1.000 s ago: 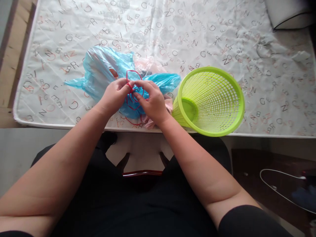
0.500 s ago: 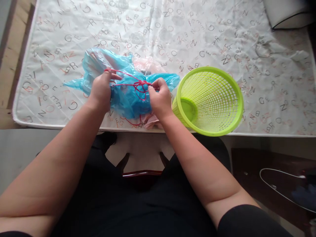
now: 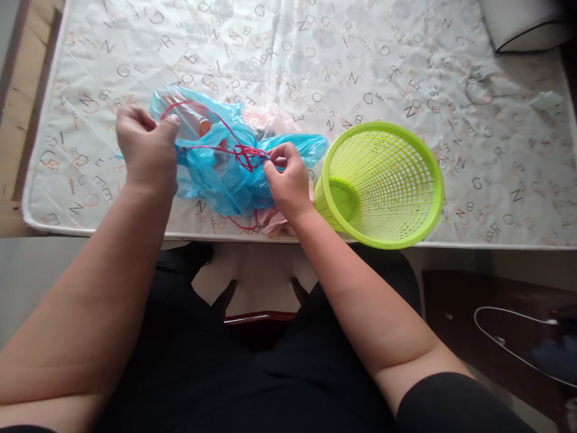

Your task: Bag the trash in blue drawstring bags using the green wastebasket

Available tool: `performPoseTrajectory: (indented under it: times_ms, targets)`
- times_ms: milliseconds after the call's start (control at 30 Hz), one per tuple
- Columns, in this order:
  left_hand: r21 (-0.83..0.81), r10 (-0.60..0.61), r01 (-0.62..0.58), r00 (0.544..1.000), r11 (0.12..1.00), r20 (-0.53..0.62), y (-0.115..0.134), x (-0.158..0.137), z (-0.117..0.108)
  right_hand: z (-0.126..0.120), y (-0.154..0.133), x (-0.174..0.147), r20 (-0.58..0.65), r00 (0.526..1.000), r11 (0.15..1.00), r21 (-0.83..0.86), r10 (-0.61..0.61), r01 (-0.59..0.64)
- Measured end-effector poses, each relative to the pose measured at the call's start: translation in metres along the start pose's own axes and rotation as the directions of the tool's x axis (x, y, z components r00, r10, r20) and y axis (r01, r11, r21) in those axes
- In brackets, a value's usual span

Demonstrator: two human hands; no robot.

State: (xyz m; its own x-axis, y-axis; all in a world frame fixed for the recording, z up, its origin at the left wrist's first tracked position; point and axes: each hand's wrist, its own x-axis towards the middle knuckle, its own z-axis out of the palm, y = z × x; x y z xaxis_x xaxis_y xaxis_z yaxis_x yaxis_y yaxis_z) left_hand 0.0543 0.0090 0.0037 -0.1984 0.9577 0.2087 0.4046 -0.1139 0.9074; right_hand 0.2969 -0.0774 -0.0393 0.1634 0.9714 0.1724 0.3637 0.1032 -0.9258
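Observation:
A tangled red string [image 3: 246,157] stretches between my two hands above a crumpled blue plastic bag [image 3: 220,186]. My left hand [image 3: 148,144] is closed on the string's far end, over the bag's left side. In a pinch between thumb and fingers, my right hand [image 3: 288,174] holds the string close to its knotted loops. Something orange shows through the thin blue plastic at the upper left. Behind the blue bag lies a pale pink plastic bag [image 3: 274,117]. A pinkish piece [image 3: 274,222] pokes out below my right hand, with more red string beside it.
A lime-green plastic basket [image 3: 383,240] lies tilted at the right, its open mouth towards me. The mattress-like surface [image 3: 202,54] carries printed letters. At the far right corner is a whitish object with dark edging [image 3: 523,27]. A white cable [image 3: 484,343] hangs below right.
My left hand has moved left, drawing the red string out longer. My right hand stays nearly in place. More of the blue bag's upper left now shows.

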Motion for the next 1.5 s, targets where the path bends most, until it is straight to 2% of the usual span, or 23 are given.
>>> performPoseTrajectory:
  times_ms: [33,100,167,233,467,700,833,900,967,1033,1167,1233,1300,1367,1500]
  targets:
    - [0.008,0.027,-0.027,1.0,1.0,-0.011,0.008,-0.009,0.003,0.001,0.0,0.0,0.01,1.0,1.0,0.01,0.005,-0.005]
    - [-0.008,0.015,-0.014,0.992,1.0,0.125,0.023,-0.027,0.011,0.004,0.0,-0.001,0.01,1.0,0.998,0.053,0.022,-0.023]
    - [-0.046,-0.06,0.078,0.949,0.996,0.308,0.031,-0.042,0.021,0.006,-0.001,-0.001,-0.003,1.0,0.994,0.103,0.024,-0.024]
    - [-0.09,-0.116,0.166,0.907,0.982,0.405,0.033,-0.052,0.03,0.009,-0.003,-0.001,-0.002,1.0,0.992,0.127,0.002,-0.002]
    - [-0.155,-0.051,0.15,0.857,0.976,0.512,0.028,-0.057,0.041,0.007,-0.011,-0.004,0.055,0.995,0.992,0.102,-0.082,0.076]
    - [-0.157,-0.045,0.147,0.853,0.977,0.52,0.025,-0.059,0.042,0.004,-0.016,-0.001,0.087,0.996,0.985,0.173,-0.017,0.001]
    - [-0.106,-0.023,0.097,0.834,0.99,0.551,0.024,-0.059,0.041,0.005,-0.009,0.001,0.119,0.993,0.98,0.191,0.023,-0.045]
    - [-0.059,-0.013,0.049,0.865,0.997,0.501,0.024,-0.055,0.038,0.004,-0.006,0.003,0.158,0.987,0.984,0.169,0.037,-0.064]
    - [-0.027,-0.003,0.015,0.92,1.0,0.392,0.023,-0.049,0.033,0.002,-0.004,0.004,0.171,0.984,0.988,0.132,0.052,-0.075]
    - [-0.016,-0.014,0.02,0.954,1.0,0.299,0.021,-0.043,0.028,0.0,-0.003,0.005,0.16,0.985,0.993,0.09,0.065,-0.08]
    - [-0.041,-0.045,0.056,0.975,0.998,0.219,0.018,-0.036,0.022,-0.002,0.0,0.006,0.124,0.99,0.998,-0.003,0.07,-0.07]
    - [-0.106,-0.04,0.057,0.987,0.993,0.158,0.019,-0.033,0.021,-0.002,0.003,0.006,0.115,0.991,0.997,-0.041,0.071,-0.067]
    - [-0.212,-0.084,0.106,0.991,0.972,0.108,0.02,-0.029,0.021,-0.002,0.007,0.007,0.102,0.992,0.996,-0.066,0.068,-0.061]
    - [-0.31,-0.178,0.208,0.976,0.927,0.124,0.02,-0.023,0.02,0.0,0.009,0.007,0.08,0.995,0.996,-0.07,0.052,-0.046]
    - [-0.332,-0.299,0.405,0.896,0.852,0.328,0.022,-0.014,0.015,0.005,0.007,0.008,0.034,0.999,0.998,0.045,0.041,-0.042]
